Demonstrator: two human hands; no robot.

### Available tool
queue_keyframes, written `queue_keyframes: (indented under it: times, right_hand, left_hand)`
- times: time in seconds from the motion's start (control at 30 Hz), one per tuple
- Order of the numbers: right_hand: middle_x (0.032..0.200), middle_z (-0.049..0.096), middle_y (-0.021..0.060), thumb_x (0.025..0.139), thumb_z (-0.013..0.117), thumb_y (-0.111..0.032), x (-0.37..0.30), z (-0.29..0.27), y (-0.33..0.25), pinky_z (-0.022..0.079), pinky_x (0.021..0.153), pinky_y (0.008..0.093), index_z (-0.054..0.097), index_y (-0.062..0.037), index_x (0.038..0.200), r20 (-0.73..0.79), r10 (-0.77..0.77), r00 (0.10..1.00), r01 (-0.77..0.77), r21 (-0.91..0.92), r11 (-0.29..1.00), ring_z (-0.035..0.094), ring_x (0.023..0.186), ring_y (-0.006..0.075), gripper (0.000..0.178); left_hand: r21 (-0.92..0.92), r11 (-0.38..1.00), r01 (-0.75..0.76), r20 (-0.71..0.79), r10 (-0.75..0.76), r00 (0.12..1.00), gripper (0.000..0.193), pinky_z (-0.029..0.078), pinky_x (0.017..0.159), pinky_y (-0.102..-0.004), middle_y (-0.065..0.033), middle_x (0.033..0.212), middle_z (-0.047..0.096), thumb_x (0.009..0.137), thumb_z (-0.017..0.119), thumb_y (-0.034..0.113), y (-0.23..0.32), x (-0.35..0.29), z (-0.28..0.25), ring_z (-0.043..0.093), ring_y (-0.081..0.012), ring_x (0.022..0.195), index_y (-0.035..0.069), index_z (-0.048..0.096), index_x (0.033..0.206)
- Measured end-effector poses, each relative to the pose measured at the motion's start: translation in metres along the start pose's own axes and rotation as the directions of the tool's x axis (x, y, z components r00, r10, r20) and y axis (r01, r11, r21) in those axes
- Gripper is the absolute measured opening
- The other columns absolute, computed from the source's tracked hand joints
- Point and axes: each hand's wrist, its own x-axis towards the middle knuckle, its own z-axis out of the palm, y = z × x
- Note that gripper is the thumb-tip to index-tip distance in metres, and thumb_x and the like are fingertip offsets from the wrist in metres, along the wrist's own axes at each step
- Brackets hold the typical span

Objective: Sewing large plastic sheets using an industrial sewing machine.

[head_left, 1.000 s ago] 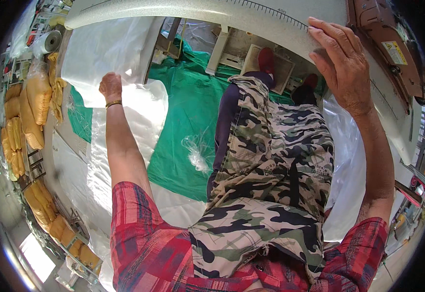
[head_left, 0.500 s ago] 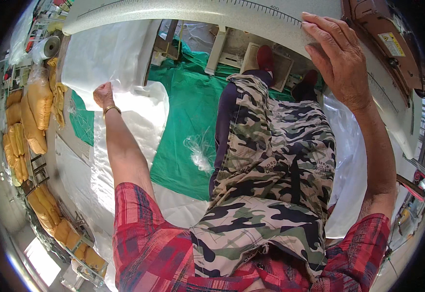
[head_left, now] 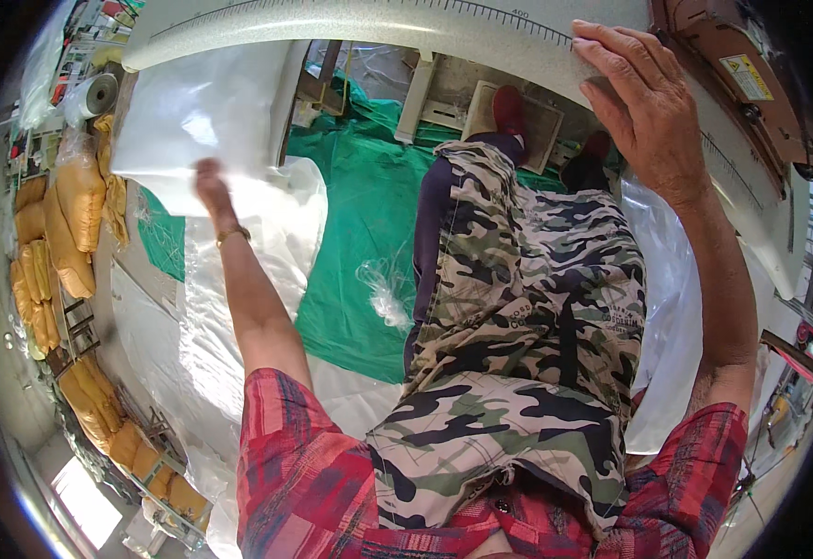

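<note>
White sheeting (head_left: 183, 102) ran lengthwise down the upper left; left hand (head_left: 211, 184) blurred at its bottom edge, grip unreadable! Right hand (head_left: 644, 112) spread over ruled beam (head_left: 406, 33).

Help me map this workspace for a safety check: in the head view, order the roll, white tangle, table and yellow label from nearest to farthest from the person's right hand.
From the right hand:
1. Table, at its fingertips.
2. Yellow label, to its right, on the brown machine.
3. White tangle, lower left, on the green sheet.
4. Roll, far left.
</note>
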Motion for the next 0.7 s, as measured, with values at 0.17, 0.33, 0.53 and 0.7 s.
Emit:
queue_keyframes:
  times: [0.17, 0.33, 0.53, 0.7]
  right_hand:
    - [0.133, 0.058, 0.0039, 0.089, 0.066, -0.018, -0.002, 0.004, -0.001, 0.043, 0.102, 0.0379, 0.059, -0.0088, 0.123, -0.012, 0.028, 1.0, -0.028, -0.009, 1.0, 0.054, 0.119, 0.0253, 0.036]
    - [0.13, 0.059, 0.0028, 0.09, 0.065, -0.027, -0.003, 0.005, 0.001, 0.044, 0.102, 0.0385, 0.06, -0.0099, 0.12, -0.064, 0.015, 0.998, -0.017, -0.033, 0.999, 0.054, 0.12, 0.0227, 0.035]
    - [0.132, 0.057, 0.0058, 0.081, 0.072, -0.034, 0.005, 0.004, -0.027, 0.039, 0.104, 0.0426, 0.059, -0.0089, 0.117, -0.196, -0.073, 0.978, 0.108, 0.172, 0.979, 0.052, 0.123, 0.0262, 0.046]
    - [0.13, 0.058, 0.0055, 0.081, 0.073, -0.029, 0.031, 0.052, -0.136, 0.029, 0.111, 0.0468, 0.061, -0.0112, 0.118, -0.264, -0.108, 0.959, 0.213, 0.414, 0.885, 0.05, 0.126, 0.0237, 0.043]
  left_hand:
    - [0.086, 0.933, 0.351, 0.135, -0.36, 0.923, 0.016, 0.048, 0.069, -0.0295, -0.0075, 0.074, 0.064, 0.093, 0.056, 0.015, 0.015, -0.042, 0.006, 0.059, -0.0164, 0.071, 0.001, 0.063, 0.09]
    - [-0.132, 0.983, 0.13, -0.101, -0.144, 0.984, 0.016, 0.042, 0.067, -0.0263, -0.0022, 0.08, 0.057, 0.097, 0.054, 0.012, 0.117, -0.037, -0.046, 0.048, -0.0111, 0.074, -0.001, 0.061, 0.094]
    - [-0.037, 0.994, 0.099, -0.02, -0.1, 0.995, 0.01, 0.043, 0.067, -0.0307, -0.0065, 0.081, 0.056, 0.095, 0.055, 0.009, 0.256, -0.124, -0.092, 0.048, -0.0151, 0.073, 0.0, 0.057, 0.091]
    - [-0.174, 0.98, 0.092, 0.145, -0.067, 0.987, 0.004, 0.039, 0.061, -0.0277, -0.0054, 0.079, 0.055, 0.09, 0.059, 0.003, 0.346, -0.19, -0.129, 0.048, -0.0152, 0.068, 0.004, 0.057, 0.086]
